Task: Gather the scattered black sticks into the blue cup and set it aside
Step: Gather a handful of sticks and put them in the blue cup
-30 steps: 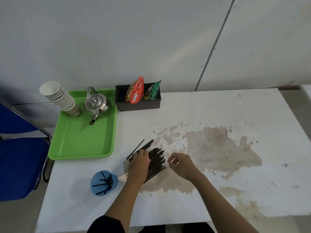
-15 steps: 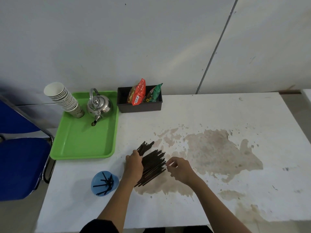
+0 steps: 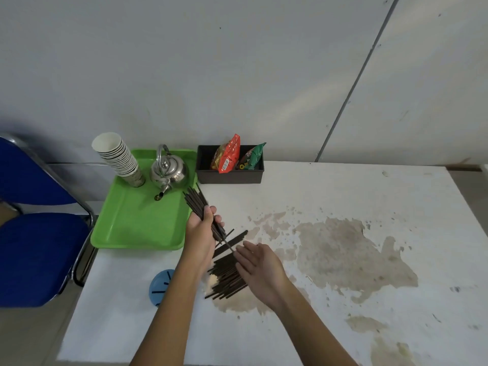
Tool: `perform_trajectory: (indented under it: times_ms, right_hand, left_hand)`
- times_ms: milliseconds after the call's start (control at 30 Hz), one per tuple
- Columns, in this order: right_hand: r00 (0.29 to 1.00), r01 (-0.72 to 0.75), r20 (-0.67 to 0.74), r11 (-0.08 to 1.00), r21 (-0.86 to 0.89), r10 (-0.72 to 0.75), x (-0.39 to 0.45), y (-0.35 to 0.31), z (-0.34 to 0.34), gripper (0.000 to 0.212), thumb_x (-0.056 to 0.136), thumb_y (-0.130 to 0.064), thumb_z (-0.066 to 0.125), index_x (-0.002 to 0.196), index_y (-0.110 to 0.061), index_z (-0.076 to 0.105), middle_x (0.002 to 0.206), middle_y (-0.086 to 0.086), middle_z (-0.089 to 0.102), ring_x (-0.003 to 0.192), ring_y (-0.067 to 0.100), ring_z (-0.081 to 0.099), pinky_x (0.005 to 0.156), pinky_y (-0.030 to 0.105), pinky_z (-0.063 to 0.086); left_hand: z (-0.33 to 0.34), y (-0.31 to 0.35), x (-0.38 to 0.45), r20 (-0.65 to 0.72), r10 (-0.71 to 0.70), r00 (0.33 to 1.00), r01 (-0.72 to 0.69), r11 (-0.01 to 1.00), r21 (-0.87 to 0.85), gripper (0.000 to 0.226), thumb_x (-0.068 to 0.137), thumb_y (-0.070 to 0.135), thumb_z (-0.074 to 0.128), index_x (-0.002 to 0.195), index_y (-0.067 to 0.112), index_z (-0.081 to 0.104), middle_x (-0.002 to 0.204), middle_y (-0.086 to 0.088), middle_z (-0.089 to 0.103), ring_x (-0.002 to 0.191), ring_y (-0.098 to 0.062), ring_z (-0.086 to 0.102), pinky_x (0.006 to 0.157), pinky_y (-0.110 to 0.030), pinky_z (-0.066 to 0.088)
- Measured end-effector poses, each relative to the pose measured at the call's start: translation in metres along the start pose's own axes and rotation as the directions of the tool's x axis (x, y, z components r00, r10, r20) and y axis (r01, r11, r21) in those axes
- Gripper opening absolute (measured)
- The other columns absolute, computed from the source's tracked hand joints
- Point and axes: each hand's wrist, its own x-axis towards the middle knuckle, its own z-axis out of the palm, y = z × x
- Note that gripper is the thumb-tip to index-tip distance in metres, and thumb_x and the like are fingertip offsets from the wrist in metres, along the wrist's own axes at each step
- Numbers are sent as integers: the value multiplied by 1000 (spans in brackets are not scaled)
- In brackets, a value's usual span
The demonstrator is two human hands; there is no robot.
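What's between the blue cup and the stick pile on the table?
The left forearm crosses that stretch in the head view, hiding part of the blue cup; the stick pile lies just beyond it on the table.

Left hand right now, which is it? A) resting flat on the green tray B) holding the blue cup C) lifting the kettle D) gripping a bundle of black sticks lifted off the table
D: the left hand grips a bundle of black sticks raised above the table, its upper end over the green tray.
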Motion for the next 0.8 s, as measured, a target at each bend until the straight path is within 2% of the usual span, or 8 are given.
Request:
perform_trajectory:
  times_ms: [100, 200, 333, 433, 567, 633, 733, 800]
  right_hand:
    - [996, -52, 71, 991, 123, 44, -9, -1, 22, 48, 104, -32, 25, 132, 1, 46, 136, 18, 52, 133, 28, 44, 117, 40, 28]
    - [993, -49, 113, 981, 189, 28, -14, -6, 38, 44, 104, -29, 26, 124, 2, 49, 134, 22, 52, 130, 31, 47, 115, 41, 30]
    - [988, -43, 153, 990, 134, 22, -20, -11, 49, 48, 103, -29, 24, 130, 1, 50, 133, 22, 55, 125, 29, 51, 112, 39, 34]
    - [986, -51, 162, 993, 105, 34, -22, -12, 50, 49, 102, -32, 23, 132, -4, 51, 133, 19, 56, 126, 29, 51, 113, 40, 33]
    - [989, -18, 147, 994, 111, 2, -27, -16, 50, 50, 103, -31, 23, 132, 0, 50, 132, 21, 57, 124, 29, 53, 106, 39, 40]
    - [989, -15, 149, 993, 116, -3, -28, -18, 51, 51, 103, -31, 23, 131, 1, 51, 131, 22, 58, 122, 30, 55, 101, 39, 44]
    - [986, -22, 168, 994, 104, 4, -32, -18, 53, 53, 103, -31, 21, 128, 2, 53, 128, 24, 60, 123, 31, 55, 109, 41, 38]
    - [985, -29, 175, 994, 105, 10, -33, -17, 53, 53, 103, -31, 21, 126, 2, 55, 127, 24, 61, 124, 31, 54, 113, 42, 33]
  left_hand:
    - [13, 6, -11, 38, 51, 998, -48, 996, -73, 20, 108, 8, 34, 108, 14, 54, 87, 1, 48, 66, -10, 48, 70, -26, 45]
    - [19, 6, -23, 44, 87, 995, -84, 993, -78, 21, 107, 9, 36, 112, 15, 55, 85, 1, 48, 66, -10, 49, 74, -27, 45]
    - [23, -1, -40, 30, 92, 995, -90, 994, -65, 20, 107, 11, 37, 108, 18, 56, 84, 4, 52, 69, -11, 52, 70, -27, 46]
    - [23, -4, -49, 32, 97, 995, -95, 994, -52, 19, 107, 13, 39, 105, 19, 56, 83, 5, 56, 77, -13, 54, 77, -32, 46]
    - [20, -4, -57, 35, 78, 996, -79, 996, 49, 18, 106, 21, 43, 96, 14, 56, 80, 3, 62, 84, -19, 60, 90, -44, 50]
    - [20, -3, -61, 32, 64, 997, -67, 995, 72, 18, 104, 23, 47, 90, 14, 55, 77, 2, 64, 83, -20, 61, 91, -44, 50]
    - [20, -2, -63, 31, 108, 994, -112, 981, 158, 22, 103, 26, 50, 87, 13, 56, 86, -4, 62, 87, -20, 62, 95, -44, 50]
    - [18, -2, -63, 62, 164, 985, -173, 959, 225, 24, 103, 29, 49, 85, 18, 59, 86, -3, 63, 89, -22, 63, 96, -48, 50]
